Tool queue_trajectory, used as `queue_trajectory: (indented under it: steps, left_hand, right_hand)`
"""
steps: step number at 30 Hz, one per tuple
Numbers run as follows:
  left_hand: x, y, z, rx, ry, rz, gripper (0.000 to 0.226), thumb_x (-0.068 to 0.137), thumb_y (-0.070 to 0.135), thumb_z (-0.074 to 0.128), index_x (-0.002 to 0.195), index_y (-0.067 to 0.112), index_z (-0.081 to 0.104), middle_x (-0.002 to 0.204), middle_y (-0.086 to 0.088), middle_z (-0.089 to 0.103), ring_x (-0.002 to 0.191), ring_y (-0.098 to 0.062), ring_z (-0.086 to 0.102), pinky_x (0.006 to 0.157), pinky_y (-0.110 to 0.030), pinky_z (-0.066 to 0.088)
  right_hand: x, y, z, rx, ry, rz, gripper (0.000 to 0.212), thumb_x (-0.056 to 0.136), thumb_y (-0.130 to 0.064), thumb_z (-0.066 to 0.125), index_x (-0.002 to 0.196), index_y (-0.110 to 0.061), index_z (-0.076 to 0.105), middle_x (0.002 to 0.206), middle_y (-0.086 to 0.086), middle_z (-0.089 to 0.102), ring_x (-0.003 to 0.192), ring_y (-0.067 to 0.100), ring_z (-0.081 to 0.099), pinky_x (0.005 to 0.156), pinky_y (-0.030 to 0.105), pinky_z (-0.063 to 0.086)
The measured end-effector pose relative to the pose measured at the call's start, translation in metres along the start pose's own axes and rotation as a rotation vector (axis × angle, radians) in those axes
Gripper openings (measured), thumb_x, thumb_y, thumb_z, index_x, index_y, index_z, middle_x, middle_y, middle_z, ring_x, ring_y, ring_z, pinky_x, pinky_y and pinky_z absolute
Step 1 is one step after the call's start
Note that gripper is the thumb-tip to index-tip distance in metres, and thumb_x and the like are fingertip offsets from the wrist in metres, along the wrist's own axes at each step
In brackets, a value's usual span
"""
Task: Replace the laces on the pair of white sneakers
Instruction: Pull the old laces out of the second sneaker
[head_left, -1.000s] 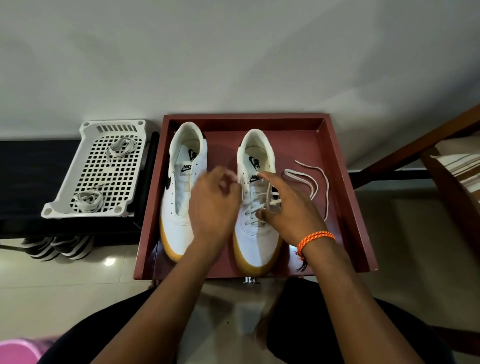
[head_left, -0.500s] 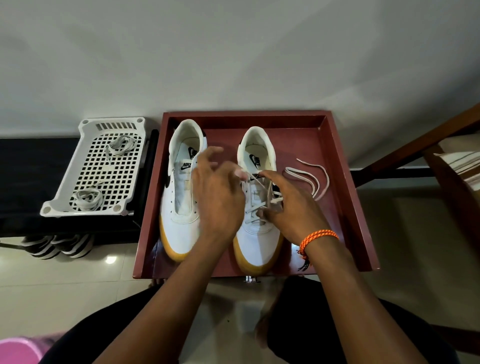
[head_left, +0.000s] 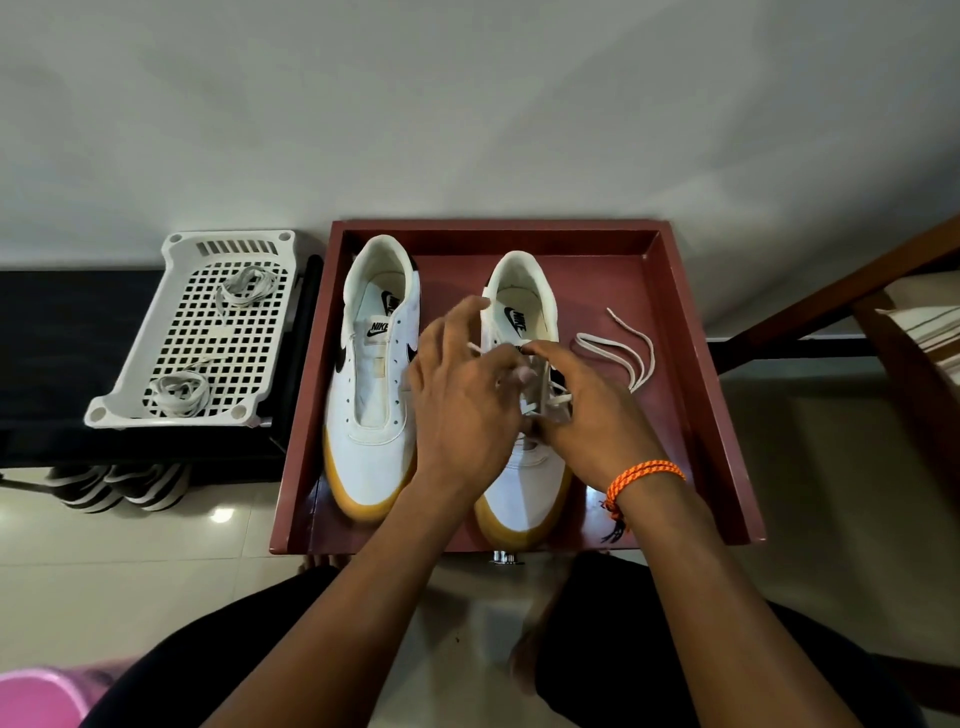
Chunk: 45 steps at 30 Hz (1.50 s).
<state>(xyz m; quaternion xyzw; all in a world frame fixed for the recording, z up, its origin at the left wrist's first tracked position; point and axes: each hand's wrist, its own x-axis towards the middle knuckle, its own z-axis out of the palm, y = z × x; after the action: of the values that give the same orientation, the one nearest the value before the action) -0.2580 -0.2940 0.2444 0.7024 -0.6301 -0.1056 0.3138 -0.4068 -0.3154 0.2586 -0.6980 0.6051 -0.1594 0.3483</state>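
Sneakers, white with gum soles, stand side by side, toes toward me, in a dark red tray (head_left: 691, 395). Read left to right. Well to the left of my left hand, a white perforated basket (head_left: 130, 384) holds two bundled laces (head_left: 179, 396), which I judge to be the removed pair. Just left of my left hand, the left sneaker (head_left: 371, 415) shows bare eyelets and is not yet laced. My left hand (head_left: 465, 410) hovers over the gap between the shoes, its fingers loosely curled toward the right sneaker (head_left: 524, 493); its fingertips appear to pinch a lace end, though blur hides the contact. My right hand (head_left: 597, 415) is curled over that shoe's tongue, thumb and fingers pinching the lace (head_left: 558, 401) partly threaded through the lower eyelets. To the right of my right hand, a spare lace (head_left: 631, 358) lies looped on the tray floor, apart from the shoe.

Handling, as I judge it: the lace is light, limp and flat, so it twists and slips back through an eyelet unless kept taut. I would take hold at the stiff tip for threading. The sneaker is light and may slide; steady it at the eyelet panel.
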Motion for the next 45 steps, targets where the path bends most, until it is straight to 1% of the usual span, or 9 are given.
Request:
queue_trajectory:
  steps: [5, 7, 11, 16, 22, 26, 34, 39, 45]
  left_hand:
    - [0.007, 0.000, -0.017, -0.128, 0.349, -0.141, 0.012, 0.099, 0.019, 0.065, 0.097, 0.025, 0.075, 0.139, 0.000, 0.053, 0.125, -0.019, 0.046, 0.096, -0.049, 0.050]
    - [0.006, 0.002, -0.020, -0.074, 0.321, -0.095, 0.023, 0.093, 0.010, 0.061, 0.102, 0.027, 0.075, 0.142, -0.001, 0.052, 0.131, -0.023, 0.046, 0.099, -0.051, 0.048]
    - [-0.003, 0.005, -0.006, 0.148, 0.000, 0.073, 0.022, 0.106, 0.033, 0.055, 0.115, 0.030, 0.075, 0.168, -0.004, 0.032, 0.155, -0.034, 0.027, 0.117, -0.056, 0.035]
    - [-0.008, 0.002, 0.007, 0.062, -0.141, -0.007, 0.030, 0.108, 0.035, 0.044, 0.127, 0.033, 0.067, 0.175, -0.003, 0.012, 0.160, -0.033, 0.008, 0.123, -0.065, 0.024]
    - [0.005, 0.005, -0.007, -0.129, 0.090, -0.048, 0.013, 0.102, 0.024, 0.063, 0.091, 0.026, 0.070, 0.157, 0.004, 0.041, 0.143, -0.022, 0.038, 0.109, -0.058, 0.040]
    - [0.010, -0.002, -0.013, -0.239, 0.311, -0.125, 0.015, 0.102, 0.013, 0.060, 0.095, 0.022, 0.070, 0.141, 0.001, 0.051, 0.124, -0.010, 0.043, 0.098, -0.055, 0.048]
    - [-0.008, 0.003, 0.003, 0.172, -0.090, 0.094, 0.025, 0.103, 0.033, 0.053, 0.116, 0.029, 0.073, 0.167, -0.003, 0.034, 0.155, -0.035, 0.026, 0.117, -0.059, 0.034]
    - [0.000, 0.003, 0.000, -0.028, 0.035, -0.030, 0.007, 0.101, 0.029, 0.067, 0.099, 0.027, 0.074, 0.160, 0.002, 0.041, 0.147, -0.030, 0.034, 0.109, -0.058, 0.040]
    - [0.005, 0.005, -0.013, -0.037, 0.254, -0.002, 0.016, 0.098, 0.010, 0.067, 0.103, 0.025, 0.073, 0.144, -0.004, 0.049, 0.129, -0.025, 0.047, 0.099, -0.049, 0.046]
  right_hand:
    - [0.001, 0.003, -0.001, 0.024, -0.011, 0.004, 0.085, 0.083, -0.022, 0.087, 0.147, -0.055, 0.043, 0.142, -0.010, 0.063, 0.123, 0.018, 0.062, 0.100, 0.049, 0.058]
    - [0.000, 0.002, 0.000, 0.024, -0.007, 0.003, 0.085, 0.084, -0.020, 0.086, 0.147, -0.054, 0.043, 0.142, -0.010, 0.063, 0.123, 0.018, 0.063, 0.099, 0.049, 0.058]
    - [0.000, 0.001, 0.000, 0.022, 0.002, -0.019, 0.080, 0.087, -0.019, 0.081, 0.148, -0.053, 0.043, 0.143, -0.010, 0.063, 0.127, 0.020, 0.062, 0.099, 0.048, 0.058]
    - [0.000, 0.001, 0.000, 0.028, 0.001, -0.014, 0.080, 0.087, -0.018, 0.079, 0.148, -0.054, 0.042, 0.140, -0.009, 0.065, 0.123, 0.020, 0.064, 0.096, 0.048, 0.060]
    - [0.000, 0.000, -0.002, 0.010, -0.007, -0.001, 0.084, 0.082, -0.021, 0.086, 0.147, -0.054, 0.043, 0.142, -0.012, 0.064, 0.125, 0.019, 0.063, 0.099, 0.050, 0.058]
    - [-0.001, 0.000, -0.003, 0.006, -0.005, 0.008, 0.083, 0.083, -0.021, 0.086, 0.146, -0.055, 0.043, 0.142, -0.011, 0.063, 0.120, 0.018, 0.063, 0.099, 0.047, 0.058]
    - [-0.003, -0.002, -0.004, 0.003, -0.001, -0.001, 0.077, 0.089, -0.017, 0.077, 0.150, -0.051, 0.045, 0.141, -0.008, 0.065, 0.121, 0.020, 0.064, 0.099, 0.044, 0.057]
    - [-0.002, -0.002, -0.003, 0.004, -0.003, 0.008, 0.082, 0.085, -0.018, 0.083, 0.149, -0.053, 0.043, 0.143, -0.008, 0.064, 0.125, 0.021, 0.063, 0.100, 0.047, 0.057]
    - [-0.001, -0.002, -0.002, 0.010, -0.013, 0.022, 0.083, 0.085, -0.022, 0.085, 0.144, -0.060, 0.041, 0.144, -0.012, 0.062, 0.122, 0.018, 0.063, 0.099, 0.049, 0.058]
